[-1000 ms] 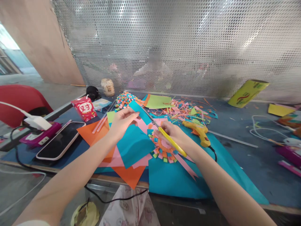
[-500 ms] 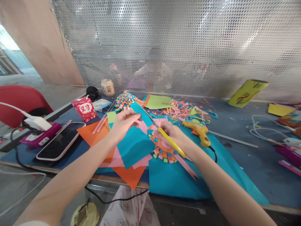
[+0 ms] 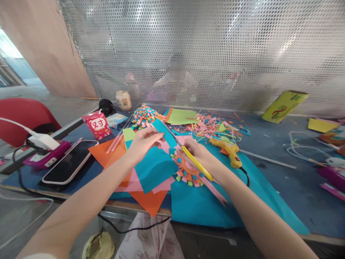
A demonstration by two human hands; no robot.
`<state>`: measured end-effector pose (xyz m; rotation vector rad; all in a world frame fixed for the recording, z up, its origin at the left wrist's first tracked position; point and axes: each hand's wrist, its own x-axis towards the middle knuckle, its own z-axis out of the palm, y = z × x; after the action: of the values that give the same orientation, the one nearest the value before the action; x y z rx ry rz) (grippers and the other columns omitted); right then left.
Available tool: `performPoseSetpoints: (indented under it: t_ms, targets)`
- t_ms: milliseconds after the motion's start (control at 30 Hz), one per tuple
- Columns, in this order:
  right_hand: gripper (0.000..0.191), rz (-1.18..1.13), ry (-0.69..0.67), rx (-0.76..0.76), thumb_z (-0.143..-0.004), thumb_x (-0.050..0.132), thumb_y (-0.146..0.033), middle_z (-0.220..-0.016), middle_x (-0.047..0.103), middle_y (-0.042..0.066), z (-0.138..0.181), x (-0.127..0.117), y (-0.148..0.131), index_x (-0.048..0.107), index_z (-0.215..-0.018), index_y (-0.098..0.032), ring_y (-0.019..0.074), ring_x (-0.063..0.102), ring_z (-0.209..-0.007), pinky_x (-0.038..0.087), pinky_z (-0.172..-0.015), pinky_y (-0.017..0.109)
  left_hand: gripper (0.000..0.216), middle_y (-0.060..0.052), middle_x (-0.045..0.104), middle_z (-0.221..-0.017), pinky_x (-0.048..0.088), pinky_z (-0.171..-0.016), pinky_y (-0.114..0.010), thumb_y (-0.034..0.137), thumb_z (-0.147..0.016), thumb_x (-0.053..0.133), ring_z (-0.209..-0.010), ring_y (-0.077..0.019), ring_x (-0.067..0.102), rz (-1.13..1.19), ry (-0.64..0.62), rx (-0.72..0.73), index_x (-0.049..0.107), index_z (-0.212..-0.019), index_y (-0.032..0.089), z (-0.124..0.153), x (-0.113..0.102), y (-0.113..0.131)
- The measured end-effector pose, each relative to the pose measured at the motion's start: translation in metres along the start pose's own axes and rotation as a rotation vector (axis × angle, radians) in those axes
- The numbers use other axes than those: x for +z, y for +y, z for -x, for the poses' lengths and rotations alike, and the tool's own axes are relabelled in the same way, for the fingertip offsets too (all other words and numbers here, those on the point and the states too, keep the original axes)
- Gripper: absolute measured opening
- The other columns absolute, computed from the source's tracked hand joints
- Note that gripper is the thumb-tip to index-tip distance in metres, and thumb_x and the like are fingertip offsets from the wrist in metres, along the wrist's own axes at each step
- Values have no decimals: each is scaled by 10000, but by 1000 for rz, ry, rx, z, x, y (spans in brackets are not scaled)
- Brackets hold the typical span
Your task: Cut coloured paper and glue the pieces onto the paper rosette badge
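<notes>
My left hand (image 3: 142,142) pinches a narrow teal paper strip (image 3: 165,132) and holds it up over the table. My right hand (image 3: 198,155) grips yellow-handled scissors (image 3: 194,160), whose blades reach up to the strip's right edge. Under both hands lie loose teal (image 3: 153,167), pink and orange paper sheets (image 3: 104,153) and a round paper rosette (image 3: 188,172) of coloured tabs with pink ribbon tails.
A yellow glue gun (image 3: 228,151) lies right of my right hand, with paper scraps (image 3: 207,127) behind it. A phone (image 3: 68,162), a purple device (image 3: 44,156) and a red packet (image 3: 96,124) sit left. A perforated metal screen (image 3: 202,54) closes the back; a person sits behind it.
My left hand has slid slightly right along the teal strip. The scissors stay at the strip, almost unmoved.
</notes>
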<state>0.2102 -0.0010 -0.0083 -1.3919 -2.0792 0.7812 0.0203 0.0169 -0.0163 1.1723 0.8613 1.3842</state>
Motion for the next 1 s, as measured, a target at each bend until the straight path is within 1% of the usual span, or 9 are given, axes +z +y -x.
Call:
performPoseSetpoints:
  t_ms: [167,333,467,600,767,1000]
  targets:
    - [429,43,-14,-7,-745,424,-635,-614,388,-40,-1,1,1,352,-677,-218,108,373,-563,299,-517,252,198,-9,631,-594,437,-473,-216,275,-636,739,-522,-96,572,-28,-37,-17,596,-597,144,1,-2,-3]
    - [451,12,8,9,-737,478,-635,-581,375,-49,1,2,1,334,-645,-217,97,361,-530,268,-479,238,205,-4,626,-586,442,-476,-211,275,-639,742,-526,-96,578,-24,-42,-18,591,-586,147,0,-2,-3]
    - [472,-20,-10,25,-731,469,-667,-564,369,-51,2,1,-2,344,-649,-220,97,355,-515,255,-475,240,198,-2,623,-582,435,-466,-208,271,-639,742,-519,-94,573,-21,-44,-20,596,-589,147,0,-2,-3]
    - [501,7,16,15,-709,471,-697,-553,377,-48,2,0,-2,348,-623,-219,96,355,-508,263,-470,244,204,-2,617,-581,432,-467,-209,275,-634,740,-520,-93,569,-20,-39,-19,589,-588,147,1,-2,-3]
    - [503,1,27,36,-703,478,-699,-546,368,-54,1,2,0,339,-627,-222,93,355,-499,257,-465,240,207,-2,614,-568,432,-462,-210,278,-615,748,-516,-95,568,-8,-34,-26,592,-591,145,1,-1,-1]
    - [454,-9,33,6,-703,487,-650,-570,371,-57,-2,4,2,350,-637,-222,94,367,-515,286,-485,246,205,-4,624,-552,437,-458,-216,268,-611,749,-484,-91,555,-24,-41,-57,584,-583,151,2,1,-1]
